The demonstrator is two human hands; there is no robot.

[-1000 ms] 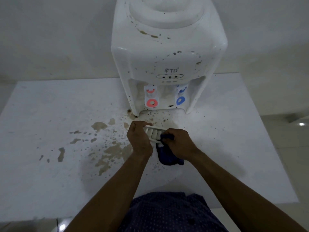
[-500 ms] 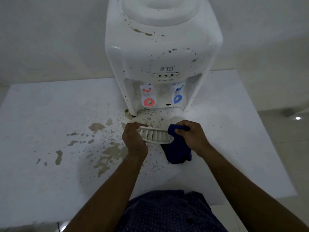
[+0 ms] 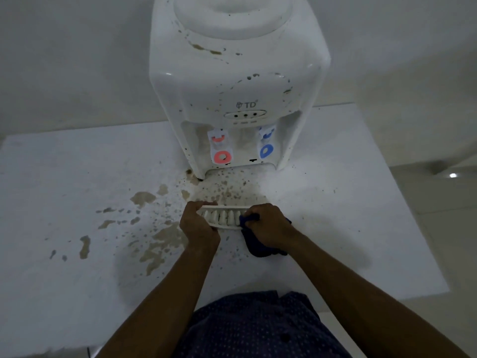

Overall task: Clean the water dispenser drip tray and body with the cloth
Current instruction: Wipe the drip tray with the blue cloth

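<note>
A white water dispenser [image 3: 237, 81] stands at the back of the table, its body spotted with brown stains, with a red tap and a blue tap in its recess. In front of it I hold the white slatted drip tray [image 3: 223, 217] above the tabletop. My left hand [image 3: 198, 226] grips the tray's left end. My right hand [image 3: 268, 226] is closed on a dark blue cloth [image 3: 258, 244] and presses it against the tray's right end; most of the cloth hangs below my palm.
The white table [image 3: 77, 177] carries brown spill patches and splatter left of my hands and below the dispenser. A pale wall stands close behind. The table's right edge drops to a tiled floor [image 3: 438, 202]. My dark dotted shirt fills the bottom middle.
My right hand with the cloth slid right along the tray, then back left onto its right end. The tray tilted so its slats face me more. The left hand kept its grip.
</note>
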